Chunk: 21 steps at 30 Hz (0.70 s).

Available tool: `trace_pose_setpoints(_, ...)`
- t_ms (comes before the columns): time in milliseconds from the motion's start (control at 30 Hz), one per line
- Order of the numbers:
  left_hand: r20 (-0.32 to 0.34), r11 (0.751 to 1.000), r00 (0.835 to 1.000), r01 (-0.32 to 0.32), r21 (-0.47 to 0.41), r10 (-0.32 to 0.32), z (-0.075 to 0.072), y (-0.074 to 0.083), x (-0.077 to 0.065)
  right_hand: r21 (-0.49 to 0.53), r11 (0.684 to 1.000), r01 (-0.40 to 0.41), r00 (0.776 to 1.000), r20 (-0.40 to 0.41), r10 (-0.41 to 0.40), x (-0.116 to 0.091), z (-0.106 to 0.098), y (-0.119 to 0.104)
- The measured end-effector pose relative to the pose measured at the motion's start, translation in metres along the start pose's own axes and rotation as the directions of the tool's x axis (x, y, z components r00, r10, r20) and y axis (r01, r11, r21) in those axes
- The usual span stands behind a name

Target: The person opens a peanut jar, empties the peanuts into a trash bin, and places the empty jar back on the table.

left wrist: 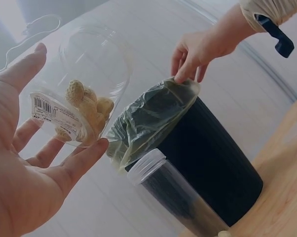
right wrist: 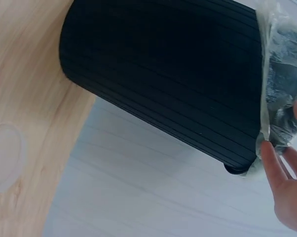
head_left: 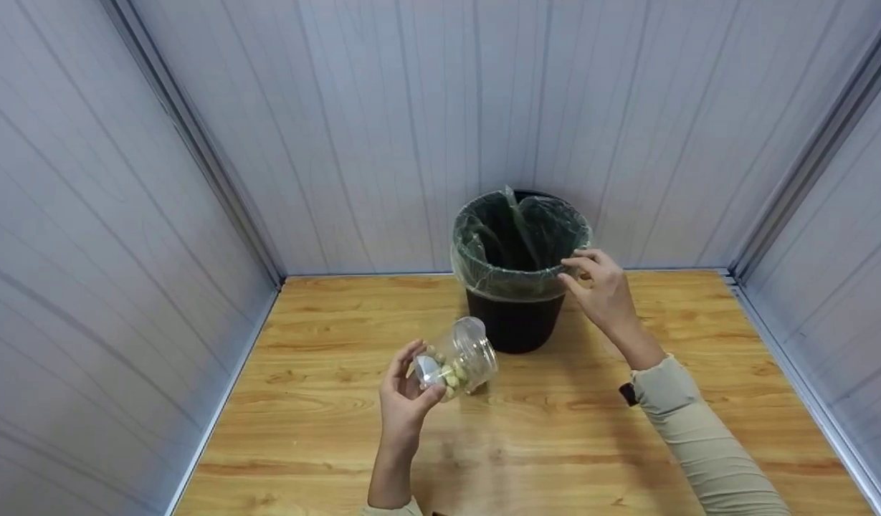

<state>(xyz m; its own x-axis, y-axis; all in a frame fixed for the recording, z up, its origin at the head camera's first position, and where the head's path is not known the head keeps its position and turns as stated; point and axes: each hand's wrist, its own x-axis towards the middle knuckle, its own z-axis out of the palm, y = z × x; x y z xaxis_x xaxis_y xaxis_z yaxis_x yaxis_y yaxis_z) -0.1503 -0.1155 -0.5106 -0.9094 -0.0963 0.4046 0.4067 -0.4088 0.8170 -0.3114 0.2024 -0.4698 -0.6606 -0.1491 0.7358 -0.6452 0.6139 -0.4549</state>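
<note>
Two hands busy: my left hand point(head_left: 404, 401) has its fingers wrapped round a clear jar point(head_left: 460, 358) of peanuts point(left wrist: 87, 106), tipped on its side above the wooden table point(head_left: 325, 401), just in front of the black bin point(head_left: 515, 322). My right hand point(head_left: 601, 287) pinches the plastic liner point(head_left: 483, 276) at the bin's near right rim. Bin sits against the back wall, with open tabletop left and right.

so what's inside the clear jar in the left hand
Peanuts in their shells lie inside the jar, which the left hand holds tilted. A label on the jar covers some, so no count.
</note>
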Motion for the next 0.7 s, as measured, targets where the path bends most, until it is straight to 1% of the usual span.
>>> trace_pose_setpoints(200,-0.054,0.998,0.999,0.009,0.057,-0.006,0.001,0.003,0.014,-0.020,0.997,0.079,0.997,-0.025,-0.079,0.001,0.003,0.004)
trace_pose_setpoints(333,-0.075,0.997,0.997,0.010,0.078,-0.004,0.001,0.006,0.027,-0.026,0.994,0.108,0.993,-0.036,-0.108,0.001,0.004,0.007)
trace_pose_setpoints(467,-0.071,0.996,0.997,0.002,0.092,0.005,0.005,0.010,0.043,-0.025,0.993,0.116,0.992,-0.047,-0.117,0.001,0.004,0.009)
trace_pose_setpoints(600,-0.059,0.992,0.998,-0.001,0.126,0.009,0.012,0.014,0.059,-0.028,0.992,0.126,0.991,-0.046,-0.128,0.000,0.003,0.010)
trace_pose_setpoints(700,-0.037,0.990,0.999,-0.007,0.140,0.012,0.018,0.018,0.070,-0.031,0.989,0.143,0.988,-0.048,-0.144,0.000,0.002,0.011)
